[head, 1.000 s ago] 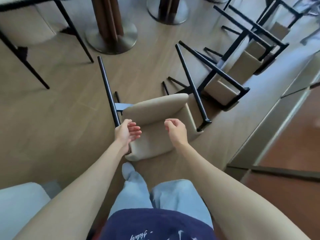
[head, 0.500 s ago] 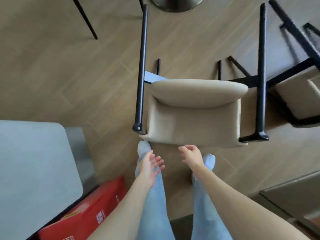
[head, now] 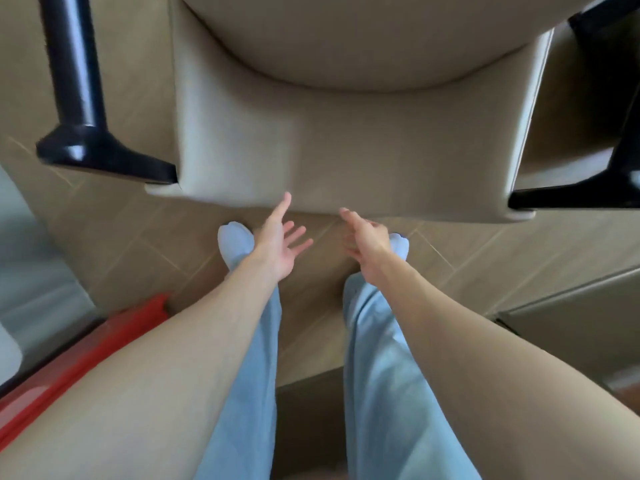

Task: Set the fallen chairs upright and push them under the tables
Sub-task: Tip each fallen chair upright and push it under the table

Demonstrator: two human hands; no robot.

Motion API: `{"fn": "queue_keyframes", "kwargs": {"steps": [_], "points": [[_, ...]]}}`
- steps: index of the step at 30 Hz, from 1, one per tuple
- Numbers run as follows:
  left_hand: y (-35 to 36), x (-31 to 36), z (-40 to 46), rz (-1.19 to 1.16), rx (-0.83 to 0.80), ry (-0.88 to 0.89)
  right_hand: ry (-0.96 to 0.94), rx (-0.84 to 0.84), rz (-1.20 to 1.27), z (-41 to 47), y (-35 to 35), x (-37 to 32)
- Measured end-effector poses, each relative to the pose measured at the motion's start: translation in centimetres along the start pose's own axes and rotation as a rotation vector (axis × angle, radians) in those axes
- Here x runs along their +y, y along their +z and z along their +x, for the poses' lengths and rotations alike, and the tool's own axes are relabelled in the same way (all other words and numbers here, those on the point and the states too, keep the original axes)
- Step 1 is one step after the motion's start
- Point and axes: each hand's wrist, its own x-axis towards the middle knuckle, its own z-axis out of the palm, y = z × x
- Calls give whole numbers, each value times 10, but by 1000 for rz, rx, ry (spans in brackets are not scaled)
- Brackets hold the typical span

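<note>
A fallen chair (head: 346, 150) with beige upholstery and a black metal frame lies on its back on the wooden floor, filling the upper half of the view. Its backrest edge is nearest to me. Black frame ends stick out at the left (head: 90, 147) and right (head: 588, 192) corners. My left hand (head: 280, 244) reaches down with fingers spread, its thumb tip at the backrest's near edge. My right hand (head: 363, 244) is also open, fingertips just short of that edge. Neither hand holds anything.
A red box (head: 86, 355) lies on the floor at lower left, beside a pale grey table edge (head: 14, 265). A grey panel or step (head: 571, 313) runs along the right. My feet in light socks (head: 235, 240) stand just before the chair.
The view has dropped much closer to the chair. Both hands have moved down and forward, from above my feet to the backrest's near edge.
</note>
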Motion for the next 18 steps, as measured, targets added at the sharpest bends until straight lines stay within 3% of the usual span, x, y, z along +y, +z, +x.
{"fn": "queue_keyframes", "kwargs": {"steps": [9,18], "points": [[-3,-69,154,-100,-33,-81,107,-15,349,155,2,69],[25,-68,241,-258,-110,2,-47,-122,744,237,35,60]]}}
